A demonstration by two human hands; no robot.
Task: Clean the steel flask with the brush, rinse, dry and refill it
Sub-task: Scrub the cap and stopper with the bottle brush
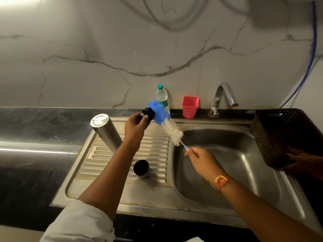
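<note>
The steel flask [106,132] stands upside down on the sink's ribbed drainboard [153,147], partly hidden by my left forearm. My left hand [135,127] grips a small black stopper [147,115] above the drainboard. The brush [167,125] has a blue tip and white bristles; its blue end presses against the stopper. My right hand [201,158] pinches the brush's thin handle over the sink basin [227,165]. A steel cup-lid [141,168] with a dark inside lies on the drainboard below my left arm.
A plastic water bottle [162,96], a pink cup [190,107] and the tap [222,99] stand along the marble wall behind the sink. A brown perforated basket [279,135] sits at the right. Dark countertop [38,130] stretches left.
</note>
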